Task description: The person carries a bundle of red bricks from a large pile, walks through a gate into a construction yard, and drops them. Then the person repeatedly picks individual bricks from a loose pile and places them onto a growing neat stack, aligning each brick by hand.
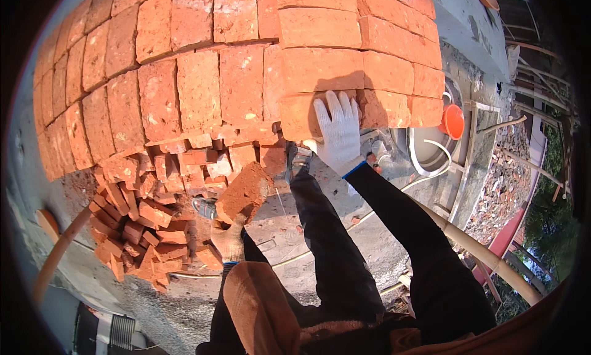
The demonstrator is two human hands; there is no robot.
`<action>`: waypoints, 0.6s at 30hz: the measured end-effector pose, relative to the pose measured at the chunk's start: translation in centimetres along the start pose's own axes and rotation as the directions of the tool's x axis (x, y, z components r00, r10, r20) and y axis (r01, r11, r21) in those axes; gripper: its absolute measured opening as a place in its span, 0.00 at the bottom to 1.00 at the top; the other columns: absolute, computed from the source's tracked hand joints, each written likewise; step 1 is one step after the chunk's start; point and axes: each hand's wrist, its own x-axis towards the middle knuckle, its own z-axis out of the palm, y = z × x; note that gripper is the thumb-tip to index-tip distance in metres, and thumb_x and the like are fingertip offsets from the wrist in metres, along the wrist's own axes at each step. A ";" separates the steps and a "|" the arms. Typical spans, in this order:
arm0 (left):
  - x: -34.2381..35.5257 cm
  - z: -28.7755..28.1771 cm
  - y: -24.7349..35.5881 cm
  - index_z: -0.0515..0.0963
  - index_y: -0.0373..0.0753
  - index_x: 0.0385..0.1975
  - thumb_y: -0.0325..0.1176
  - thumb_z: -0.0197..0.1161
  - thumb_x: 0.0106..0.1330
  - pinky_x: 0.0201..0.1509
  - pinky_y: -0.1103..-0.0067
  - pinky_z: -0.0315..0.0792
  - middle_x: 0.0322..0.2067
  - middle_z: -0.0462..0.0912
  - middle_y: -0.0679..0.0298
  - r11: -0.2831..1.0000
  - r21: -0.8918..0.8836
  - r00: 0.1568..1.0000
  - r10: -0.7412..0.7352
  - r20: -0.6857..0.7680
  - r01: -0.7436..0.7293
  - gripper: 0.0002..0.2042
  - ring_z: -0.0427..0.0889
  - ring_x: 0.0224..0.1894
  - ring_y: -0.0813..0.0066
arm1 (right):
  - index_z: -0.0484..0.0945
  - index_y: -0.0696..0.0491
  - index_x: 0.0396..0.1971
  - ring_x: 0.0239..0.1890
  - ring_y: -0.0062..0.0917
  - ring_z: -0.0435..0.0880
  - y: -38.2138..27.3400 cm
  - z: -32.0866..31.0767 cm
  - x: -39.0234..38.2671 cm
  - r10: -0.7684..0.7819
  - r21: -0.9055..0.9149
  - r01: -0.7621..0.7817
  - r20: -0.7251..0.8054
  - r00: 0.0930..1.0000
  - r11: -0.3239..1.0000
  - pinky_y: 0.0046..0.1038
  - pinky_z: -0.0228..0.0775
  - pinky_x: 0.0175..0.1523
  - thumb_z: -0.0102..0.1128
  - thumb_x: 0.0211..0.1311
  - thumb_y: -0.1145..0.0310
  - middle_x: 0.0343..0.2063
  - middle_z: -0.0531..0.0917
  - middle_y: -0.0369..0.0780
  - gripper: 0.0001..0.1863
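Note:
My left hand [228, 241], in a dusty work glove, grips an orange-red brick [243, 192] from below and holds it tilted in front of the stack. My right hand [338, 130], in a white knit glove with a blue cuff, rests on a brick at the stack's near edge. Its fingers lie stretched out over the top, with the thumb at the brick's edge. The brick stack [200, 87] has close rows on top, and its right part looks raised above the left. Below my left hand and to its left lies a heap of loose bricks [144, 232].
An orange bucket [452, 122] and a pale hose [425, 161] are right of the stack. A long pole [480, 250] slants past my right arm. Another curved wooden pole [58, 256] is at the far left. My shoes stand close to the stack's base.

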 end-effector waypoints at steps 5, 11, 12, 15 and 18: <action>-2.0 3.3 2.8 0.87 0.30 0.54 0.30 0.92 0.61 0.55 0.73 0.86 0.50 0.93 0.59 0.993 -0.113 1.000 0.011 -0.006 -0.012 0.25 0.90 0.47 0.73 | 0.73 0.38 0.84 0.85 0.51 0.64 -0.6 1.1 2.2 -0.120 0.016 0.119 0.188 0.975 0.993 0.70 0.48 0.88 0.78 0.65 0.33 0.82 0.73 0.46 0.51; -4.8 0.1 5.0 0.86 0.31 0.54 0.33 0.93 0.61 0.52 0.75 0.85 0.49 0.93 0.61 0.998 -0.035 0.996 -0.048 -0.072 0.046 0.26 0.90 0.46 0.76 | 0.79 0.38 0.80 0.84 0.47 0.68 1.3 2.0 -0.1 -0.023 0.118 0.013 0.084 0.996 0.993 0.72 0.45 0.90 0.81 0.59 0.34 0.79 0.77 0.46 0.50; -5.8 -0.3 6.3 0.86 0.31 0.53 0.34 0.93 0.61 0.53 0.75 0.85 0.49 0.93 0.61 0.998 -0.001 0.994 -0.067 -0.088 0.067 0.26 0.90 0.45 0.76 | 0.80 0.38 0.79 0.84 0.47 0.69 1.2 2.2 -0.9 0.018 0.132 -0.024 0.049 0.999 0.991 0.72 0.46 0.90 0.83 0.56 0.36 0.78 0.78 0.46 0.50; -6.2 -0.8 8.7 0.86 0.31 0.53 0.32 0.90 0.63 0.53 0.74 0.86 0.49 0.94 0.60 0.999 0.012 0.996 -0.041 -0.083 0.042 0.24 0.90 0.45 0.75 | 0.84 0.39 0.76 0.82 0.50 0.71 0.7 1.5 -0.8 0.125 0.173 -0.125 0.009 0.992 0.977 0.71 0.45 0.91 0.87 0.52 0.40 0.75 0.80 0.47 0.49; -6.3 -2.5 13.3 0.84 0.29 0.55 0.32 0.86 0.67 0.58 0.69 0.88 0.49 0.94 0.55 0.982 -0.180 0.998 -0.066 -0.017 0.062 0.22 0.94 0.46 0.68 | 0.87 0.44 0.71 0.82 0.56 0.70 -0.5 -0.3 0.0 0.137 0.324 -0.119 -0.032 0.990 0.939 0.72 0.43 0.91 0.88 0.51 0.38 0.74 0.80 0.49 0.47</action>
